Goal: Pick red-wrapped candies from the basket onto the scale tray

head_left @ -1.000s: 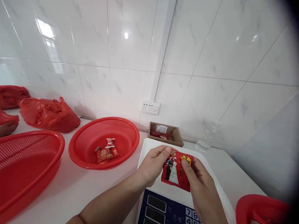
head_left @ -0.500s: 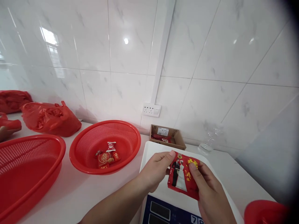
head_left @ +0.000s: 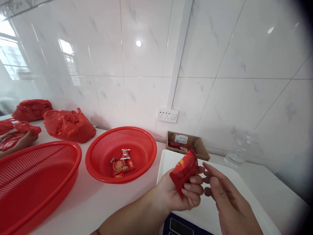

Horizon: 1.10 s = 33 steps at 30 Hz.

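Note:
My left hand (head_left: 182,194) is closed around a small red printed pouch (head_left: 184,169), held above the white pan of a weighing scale (head_left: 168,158). My right hand (head_left: 226,199) is just to the right of the pouch with its fingers loosely spread, holding nothing, its fingertips close to my left hand. The pouch is tilted, its top end pointing up and to the right.
A round red basket (head_left: 146,148) with a few wrapped candies (head_left: 121,163) sits left of the scale, and a larger red basket (head_left: 70,163) lies at far left. Red plastic bags (head_left: 69,125) lie by the tiled wall. A small cardboard box (head_left: 200,147) and a clear bottle (head_left: 236,151) sit behind the scale.
My right hand has let go of the pouch and opened. My left hand now holds it alone and has turned it. The view has shifted slightly right.

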Tool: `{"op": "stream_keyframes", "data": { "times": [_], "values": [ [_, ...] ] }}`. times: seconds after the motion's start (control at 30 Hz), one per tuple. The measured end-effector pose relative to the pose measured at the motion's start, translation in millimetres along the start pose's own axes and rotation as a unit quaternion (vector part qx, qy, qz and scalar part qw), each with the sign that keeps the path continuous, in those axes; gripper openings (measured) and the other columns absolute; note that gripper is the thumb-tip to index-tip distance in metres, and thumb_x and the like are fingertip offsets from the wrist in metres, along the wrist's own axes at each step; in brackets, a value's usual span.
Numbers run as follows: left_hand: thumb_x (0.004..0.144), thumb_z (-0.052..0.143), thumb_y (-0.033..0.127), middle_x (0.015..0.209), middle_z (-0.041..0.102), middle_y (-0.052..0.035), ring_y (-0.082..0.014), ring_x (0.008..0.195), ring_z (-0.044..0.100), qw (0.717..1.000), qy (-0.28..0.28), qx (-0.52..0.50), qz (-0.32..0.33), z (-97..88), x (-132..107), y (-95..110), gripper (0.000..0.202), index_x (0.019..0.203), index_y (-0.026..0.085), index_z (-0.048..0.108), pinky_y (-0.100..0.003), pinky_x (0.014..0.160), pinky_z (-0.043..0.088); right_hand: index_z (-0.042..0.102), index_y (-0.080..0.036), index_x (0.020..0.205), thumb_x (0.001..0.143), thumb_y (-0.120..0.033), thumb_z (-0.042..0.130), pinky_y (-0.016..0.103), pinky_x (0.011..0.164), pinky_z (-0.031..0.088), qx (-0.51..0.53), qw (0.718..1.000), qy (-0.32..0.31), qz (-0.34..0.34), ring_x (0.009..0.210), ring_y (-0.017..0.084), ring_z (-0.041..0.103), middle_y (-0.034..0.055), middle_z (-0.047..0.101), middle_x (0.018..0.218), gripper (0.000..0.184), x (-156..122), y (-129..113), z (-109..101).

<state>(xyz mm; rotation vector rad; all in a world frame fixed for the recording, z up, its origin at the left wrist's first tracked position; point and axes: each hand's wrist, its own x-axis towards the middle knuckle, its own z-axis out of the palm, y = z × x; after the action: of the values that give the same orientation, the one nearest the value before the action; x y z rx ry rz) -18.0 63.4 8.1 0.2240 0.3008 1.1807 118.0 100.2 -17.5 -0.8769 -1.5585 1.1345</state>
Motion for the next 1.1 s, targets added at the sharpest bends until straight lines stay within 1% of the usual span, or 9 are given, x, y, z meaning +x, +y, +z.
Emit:
{"op": "stream_keyframes", "data": {
  "times": [0.2,0.43,0.57,0.67,0.8,0.87,0.97,1.03,1.1],
  "values": [
    [0.086,0.056,0.012,0.056,0.036,0.0053,0.0033,0.036,0.024,0.998,-0.005,-0.054,-0.022,-0.8,-5.9,-8.2,0.025,0.061,0.008,0.055,-0.004,0.030,0.017,0.065,-0.029,0.108,0.077,-0.060,0.057,0.032,0.090,0.048,-0.064,0.997,0.008,-0.030,0.122,0.025,0.048,0.0025,0.056,0.129,0.045,2.7,-1.2,1.1],
    [0.084,0.057,0.020,0.055,0.042,0.0040,0.0013,0.036,0.023,0.995,-0.042,0.017,-0.086,-7.8,2.2,-14.9,0.026,0.061,0.009,0.053,-0.011,0.033,0.013,0.068,-0.024,0.096,0.073,-0.061,0.061,0.029,0.074,0.053,-0.066,0.998,-0.014,0.010,0.088,0.022,0.063,0.0042,0.069,0.095,0.044,4.8,-3.8,-5.7],
    [0.083,0.052,0.042,0.068,0.057,-0.0039,-0.0118,0.053,0.050,0.988,0.034,0.146,0.041,-5.1,8.3,-18.1,0.032,0.075,0.012,0.062,-0.022,0.046,0.031,0.068,-0.023,0.090,0.073,-0.059,0.063,0.028,0.063,0.051,-0.049,0.999,0.009,0.012,0.076,0.021,0.062,0.0039,0.069,0.081,0.040,6.0,-3.6,-13.5],
    [0.084,0.046,0.057,0.079,0.062,-0.0050,-0.0141,0.066,0.053,0.968,0.112,0.185,0.125,1.6,4.9,-15.6,0.048,0.086,0.013,0.064,-0.025,0.059,0.037,0.067,-0.023,0.083,0.070,-0.058,0.066,0.028,0.067,0.051,-0.026,0.999,0.041,0.024,0.081,0.022,0.062,0.0043,0.070,0.086,0.037,6.7,-8.4,-17.0],
    [0.079,0.055,0.061,0.091,0.063,-0.0058,-0.0153,0.079,0.055,0.942,0.100,0.271,0.170,5.3,-2.7,-12.1,0.050,0.096,0.015,0.063,-0.026,0.070,0.039,0.065,-0.023,0.074,0.066,-0.059,0.067,0.028,0.065,0.050,-0.014,0.996,0.075,0.039,0.074,0.021,0.062,0.0029,0.069,0.078,0.038,5.7,-15.6,-20.8],
    [0.077,0.063,0.050,0.106,0.061,-0.0075,-0.0194,0.095,0.054,0.893,0.103,0.359,0.250,5.0,-5.2,-13.3,0.043,0.105,0.018,0.060,-0.029,0.081,0.041,0.065,-0.022,0.072,0.066,-0.058,0.067,0.028,0.061,0.049,-0.033,0.993,0.106,0.038,0.069,0.020,0.061,0.0026,0.068,0.071,0.037,4.0,-18.4,-23.7],
    [0.081,0.062,0.035,0.117,0.057,-0.0077,-0.0221,0.111,0.049,0.738,0.158,0.525,0.394,5.9,-8.6,-17.3,0.031,0.109,0.022,0.059,-0.035,0.096,0.036,0.065,-0.022,0.072,0.067,-0.059,0.063,0.030,0.057,0.047,-0.105,0.979,0.166,0.048,0.063,0.021,0.061,0.0027,0.068,0.065,0.037,1.0,-24.1,-26.4],
    [0.082,0.061,0.033,0.117,0.059,-0.0084,-0.0231,0.113,0.048,0.648,0.133,0.627,0.411,8.4,-11.4,-20.3,0.030,0.110,0.022,0.062,-0.037,0.100,0.034,0.065,-0.023,0.072,0.065,-0.060,0.061,0.032,0.058,0.047,-0.152,0.968,0.189,0.059,0.063,0.022,0.062,0.0033,0.068,0.063,0.038,-0.7,-30.0,-24.2],
    [0.078,0.067,0.033,0.121,0.060,-0.0089,-0.0245,0.114,0.050,0.632,0.061,0.681,0.366,11.3,-13.3,-23.5,0.045,0.121,0.023,0.059,-0.039,0.101,0.035,0.065,-0.023,0.069,0.062,-0.060,0.061,0.033,0.058,0.048,-0.157,0.970,0.177,0.059,0.061,0.022,0.063,0.0038,0.068,0.063,0.038,-2.0,-36.3,-18.7]
  ]
}}
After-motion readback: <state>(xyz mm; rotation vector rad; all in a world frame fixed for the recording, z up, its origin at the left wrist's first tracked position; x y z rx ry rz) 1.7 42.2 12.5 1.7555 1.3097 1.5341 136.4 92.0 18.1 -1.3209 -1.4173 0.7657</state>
